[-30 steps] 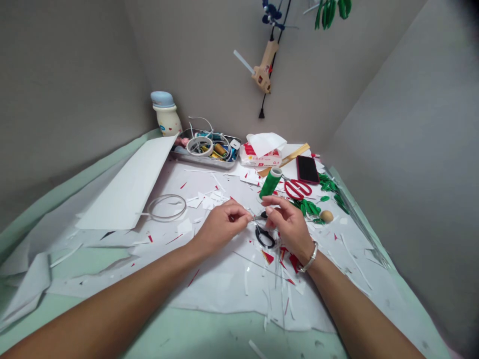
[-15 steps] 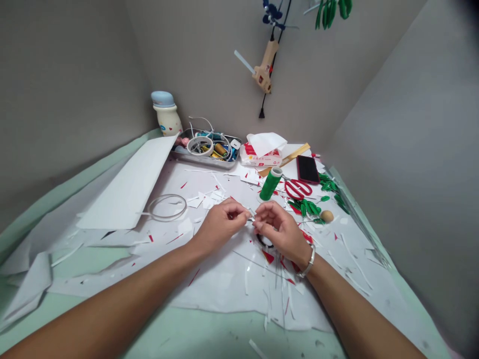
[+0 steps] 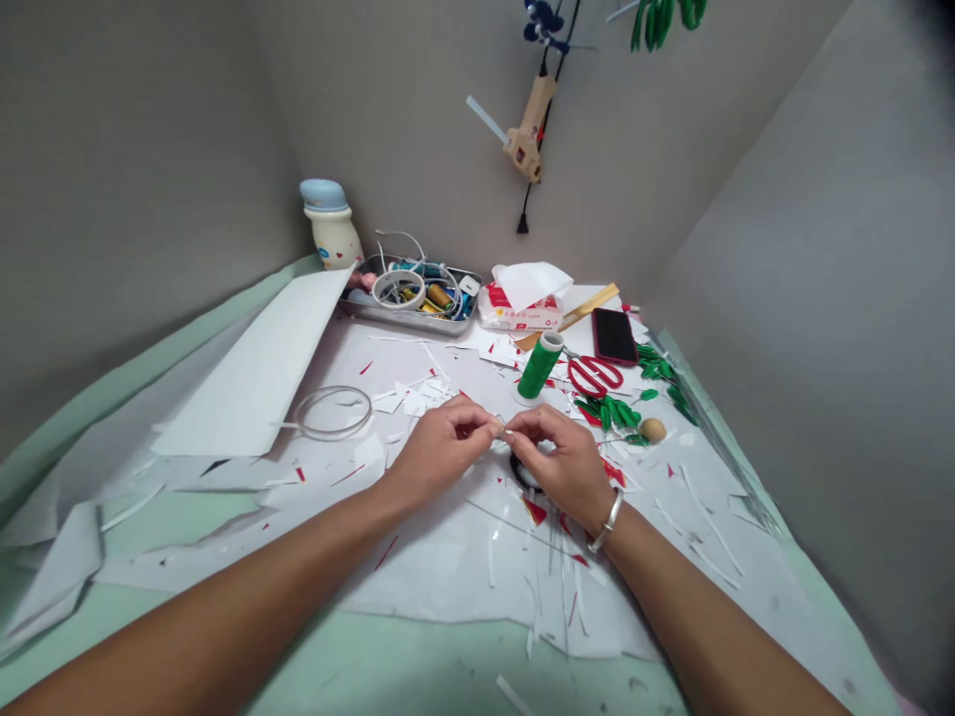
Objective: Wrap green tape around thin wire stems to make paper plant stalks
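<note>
My left hand (image 3: pixel 440 447) and my right hand (image 3: pixel 563 459) meet fingertip to fingertip over the middle of the paper-covered table. Both are pinched on a tiny pale piece (image 3: pixel 502 432) between them, too small to name. Under my right hand lie small black-handled scissors (image 3: pixel 520 474), partly hidden by the fingers. A green thread spool (image 3: pixel 541 365) stands just behind my hands. A silver bangle sits on my right wrist.
Red scissors (image 3: pixel 595 376), green leaf cut-outs (image 3: pixel 616 411), a wooden bead (image 3: pixel 652 430) and a phone (image 3: pixel 613 336) lie to the right. A metal tray (image 3: pixel 413 294), tissue pack (image 3: pixel 520 308) and bottle (image 3: pixel 330 226) stand at the back. A tape ring (image 3: pixel 332 413) and white board (image 3: pixel 258 370) lie left. A glue gun (image 3: pixel 526 134) hangs above.
My right hand has slid left and closed its fingers against my left hand's fingertips, now covering more of the black scissors. My left hand has stayed almost still.
</note>
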Motion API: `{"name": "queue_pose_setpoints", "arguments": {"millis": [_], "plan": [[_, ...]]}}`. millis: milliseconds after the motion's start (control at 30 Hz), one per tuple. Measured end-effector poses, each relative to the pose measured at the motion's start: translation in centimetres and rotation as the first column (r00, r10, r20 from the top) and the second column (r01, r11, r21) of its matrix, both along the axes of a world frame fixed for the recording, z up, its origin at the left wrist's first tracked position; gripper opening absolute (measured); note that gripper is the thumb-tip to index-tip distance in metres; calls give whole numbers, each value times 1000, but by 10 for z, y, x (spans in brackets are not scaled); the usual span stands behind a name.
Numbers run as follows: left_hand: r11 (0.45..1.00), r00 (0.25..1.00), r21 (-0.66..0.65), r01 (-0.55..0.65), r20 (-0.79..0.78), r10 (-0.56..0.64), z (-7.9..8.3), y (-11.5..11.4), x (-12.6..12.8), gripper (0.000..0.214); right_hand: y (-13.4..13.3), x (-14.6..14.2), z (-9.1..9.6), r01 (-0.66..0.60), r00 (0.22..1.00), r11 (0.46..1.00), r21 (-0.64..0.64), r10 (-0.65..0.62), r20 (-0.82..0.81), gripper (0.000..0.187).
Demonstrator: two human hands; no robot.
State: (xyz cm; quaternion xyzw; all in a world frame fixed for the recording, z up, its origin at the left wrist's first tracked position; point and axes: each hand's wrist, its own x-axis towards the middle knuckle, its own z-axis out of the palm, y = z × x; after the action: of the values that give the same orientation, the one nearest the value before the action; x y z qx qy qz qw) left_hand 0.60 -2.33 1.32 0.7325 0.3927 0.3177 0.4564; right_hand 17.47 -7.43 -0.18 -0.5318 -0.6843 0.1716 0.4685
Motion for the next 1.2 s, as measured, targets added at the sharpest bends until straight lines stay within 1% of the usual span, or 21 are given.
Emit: {"name": "queue_pose_setpoints", "arguments": {"millis": [267, 533, 633, 767, 967, 1200], "plan": [[1000, 1000, 26, 5, -9, -5, 1, -2, 1, 17, -2, -1, 0, -7, 1000, 1000, 10, 7, 16, 6], [1000, 1000, 23, 1, -31, 0, 1, -2, 2, 16, -2, -2, 2, -19, 1000, 999, 31, 19, 16, 11], [1000, 1000, 30, 1, -26, 0, 2, -2, 1, 16, -3, -1, 2, -38, 999, 998, 43, 37, 21, 8], [999, 999, 36, -18, -34, 19, 1, -2, 0, 16, -2, -1, 1, -45, 999, 999, 24, 45, 24, 4], [997, 999, 78, -24, -20, 26, -2, -1, 0, 16, -3, -1, 0, -61, 998, 998, -1, 61, 16, 3], [996, 999, 81, -44, -19, 45, -5, 0, -1, 15, -3, -3, 2, -80, 997, 997, -1, 80, 20, 4]]}}
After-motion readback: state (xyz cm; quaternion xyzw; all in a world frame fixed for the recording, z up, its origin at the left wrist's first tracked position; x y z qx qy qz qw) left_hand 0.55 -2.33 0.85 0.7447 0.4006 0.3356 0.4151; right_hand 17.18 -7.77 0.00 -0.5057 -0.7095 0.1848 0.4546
